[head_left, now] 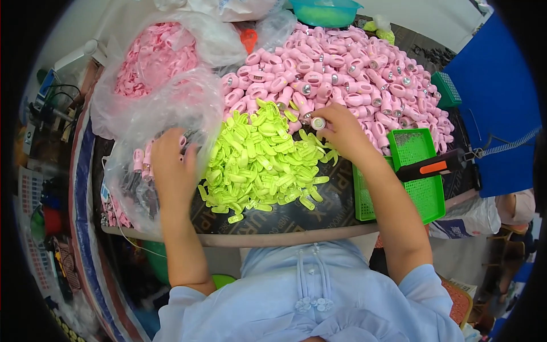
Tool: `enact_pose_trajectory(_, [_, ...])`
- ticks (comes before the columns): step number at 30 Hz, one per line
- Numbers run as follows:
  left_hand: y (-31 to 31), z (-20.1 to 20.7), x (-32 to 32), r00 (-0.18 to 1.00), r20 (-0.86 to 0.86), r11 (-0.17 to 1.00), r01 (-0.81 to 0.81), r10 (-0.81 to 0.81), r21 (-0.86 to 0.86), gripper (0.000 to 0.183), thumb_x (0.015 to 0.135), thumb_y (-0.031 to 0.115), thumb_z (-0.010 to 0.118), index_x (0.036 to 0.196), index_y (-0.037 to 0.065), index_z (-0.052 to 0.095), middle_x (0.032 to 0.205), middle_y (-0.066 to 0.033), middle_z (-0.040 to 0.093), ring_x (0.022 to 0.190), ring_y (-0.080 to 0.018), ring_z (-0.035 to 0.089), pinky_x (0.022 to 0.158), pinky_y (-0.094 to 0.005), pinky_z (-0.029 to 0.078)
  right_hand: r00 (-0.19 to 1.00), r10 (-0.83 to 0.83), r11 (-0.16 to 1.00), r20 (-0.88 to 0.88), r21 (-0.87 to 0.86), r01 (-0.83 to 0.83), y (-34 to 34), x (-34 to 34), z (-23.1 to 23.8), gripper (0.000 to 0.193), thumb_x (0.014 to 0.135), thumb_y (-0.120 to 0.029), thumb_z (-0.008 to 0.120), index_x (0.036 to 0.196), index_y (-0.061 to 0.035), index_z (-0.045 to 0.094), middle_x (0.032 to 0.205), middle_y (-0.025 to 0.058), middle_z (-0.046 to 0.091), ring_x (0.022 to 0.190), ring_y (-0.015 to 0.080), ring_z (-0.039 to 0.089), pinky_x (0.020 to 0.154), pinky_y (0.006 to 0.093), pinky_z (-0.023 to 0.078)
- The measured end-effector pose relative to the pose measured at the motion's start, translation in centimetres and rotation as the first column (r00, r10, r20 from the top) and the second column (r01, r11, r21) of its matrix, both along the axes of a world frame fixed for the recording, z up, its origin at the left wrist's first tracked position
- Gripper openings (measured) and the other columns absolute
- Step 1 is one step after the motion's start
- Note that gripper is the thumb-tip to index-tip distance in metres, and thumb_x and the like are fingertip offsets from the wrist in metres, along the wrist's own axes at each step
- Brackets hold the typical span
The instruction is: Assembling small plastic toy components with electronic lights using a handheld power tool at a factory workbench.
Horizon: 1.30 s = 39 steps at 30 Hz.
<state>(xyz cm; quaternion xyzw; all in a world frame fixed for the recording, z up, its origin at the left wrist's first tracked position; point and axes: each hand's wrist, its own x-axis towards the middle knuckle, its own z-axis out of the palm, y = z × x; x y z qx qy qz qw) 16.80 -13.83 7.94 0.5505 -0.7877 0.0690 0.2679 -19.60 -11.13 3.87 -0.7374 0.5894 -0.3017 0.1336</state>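
My right hand (345, 132) is closed around a small pink torch-shaped part; the round whitish end of this pink part (318, 123) faces up. It is at the near edge of a large heap of pink torch-shaped parts (353, 85), many with shiny metal ends. Over clear plastic on the left, my left hand (170, 157) reaches among a few pink parts (139, 159), its thumb apart from the fingers. Its fingertips are partly hidden, and I see nothing gripped there. Between my hands lies a pile of yellow-green oblong plastic pieces (256, 157).
Two green trays (369, 196) overlap at the right, beside a black-and-orange electric screwdriver (433, 167) on a coiled cord. A clear bag of small pink pieces (154, 62) stands back left. A turquoise basin (325, 14) is at the back, with a teal basket (446, 89) at far right.
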Motion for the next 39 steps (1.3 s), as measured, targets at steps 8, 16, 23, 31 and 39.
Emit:
enact_pose_trajectory(8, [5.8,-2.6,-13.0,0.485,-0.854,0.495,0.798,-0.188,0.345,0.062,0.087,-0.002,0.069,0.144,0.000,0.044,0.133,-0.0127,0.058,0.121,-0.0201,0.058,0.097,-0.0330,0.050,0.457,-0.190,0.837,0.869,0.387,-0.387,7.0,0.6,3.0,0.046,0.092,-0.004,0.066,0.136,-0.0005,0.055,0.119,0.0050,0.063,0.103,0.0109,0.061,0.089,0.0259,0.050])
enact_pose_trajectory(16, [6.5,-4.6,-14.8,0.299,-0.924,0.303,0.881,0.237,0.363,0.054,0.083,-0.008,0.069,0.132,0.003,0.047,0.112,-0.0065,0.060,0.090,-0.0106,0.058,0.075,-0.0236,0.050,0.897,-0.343,0.921,-0.280,0.087,0.380,13.7,0.1,3.5,0.037,0.080,0.006,0.064,0.116,0.0014,0.059,0.113,0.0210,0.059,0.106,0.0416,0.057,0.091,0.0438,0.050])
enact_pose_trajectory(23, [7.6,-5.0,-15.3,0.320,-0.862,0.049,0.929,0.393,0.368,0.058,0.094,0.003,0.058,0.148,0.008,0.036,0.125,-0.0081,0.056,0.096,-0.0138,0.057,0.087,-0.0290,0.050,0.898,-0.359,0.920,-0.254,0.066,0.386,14.0,-0.3,1.0,0.031,0.084,0.002,0.055,0.115,0.0004,0.058,0.111,0.0176,0.060,0.101,0.0372,0.059,0.086,0.0456,0.051])
enact_pose_trajectory(31, [8.1,-3.9,-15.1,0.059,-0.736,0.064,0.988,0.675,0.138,0.061,0.094,-0.001,0.060,0.150,0.008,0.037,0.126,-0.0100,0.055,0.105,-0.0196,0.060,0.088,-0.0328,0.053,0.985,0.041,0.999,-0.167,0.029,-0.036,8.0,-0.8,0.9,0.020,0.079,0.002,0.066,0.098,-0.0009,0.067,0.101,0.0153,0.066,0.101,0.0336,0.060,0.086,0.0395,0.050])
enact_pose_trajectory(39, [8.4,-5.3,-13.8,0.120,-0.832,0.222,0.934,0.541,0.279,0.067,0.088,-0.005,0.065,0.145,0.014,0.035,0.125,-0.0130,0.053,0.104,-0.0266,0.064,0.089,-0.0398,0.057,0.855,-0.207,0.976,-0.475,-0.037,0.215,6.1,2.1,-1.3,0.005,0.076,-0.005,0.066,0.080,-0.0034,0.063,0.079,0.0141,0.066,0.081,0.0327,0.064,0.073,0.0428,0.051])
